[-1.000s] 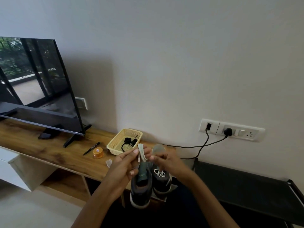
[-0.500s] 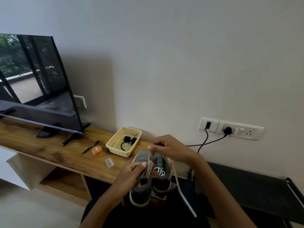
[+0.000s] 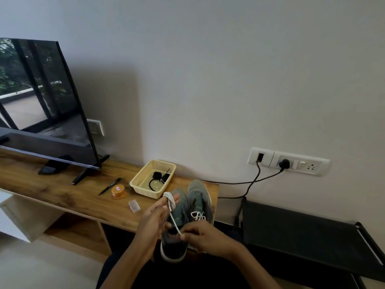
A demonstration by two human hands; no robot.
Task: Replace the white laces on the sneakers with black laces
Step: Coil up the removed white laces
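Pinched between thumb and forefinger of the right hand [image 3: 205, 236] is one end of a white lace [image 3: 174, 220], a thin flat cord. It runs up and left, taut, to the left hand [image 3: 154, 222], where it is wound in loops round the straight fingertips [image 3: 174, 198].

Both hands sit over the left sneaker [image 3: 174, 250], grey-green fabric with a white sole, its toe past the near edge of the wooden shelf [image 3: 62, 190]. Touching it on the right, the right sneaker [image 3: 200, 191] has white lacing [image 3: 198, 215] in its eyelets. The pair fills the shelf's right end, close to the corner.

Just left and farther back stands a cream plastic mesh basket [image 3: 139, 185] holding black coiled items; what they are I cannot tell. Further left lie a clear little box [image 3: 134, 206], a round orange tin [image 3: 118, 191] and a black pen [image 3: 110, 186], then bare wood grain up to the TV [image 3: 41, 105]. Right of the shelf, lower, is a black rack [image 3: 302, 232].
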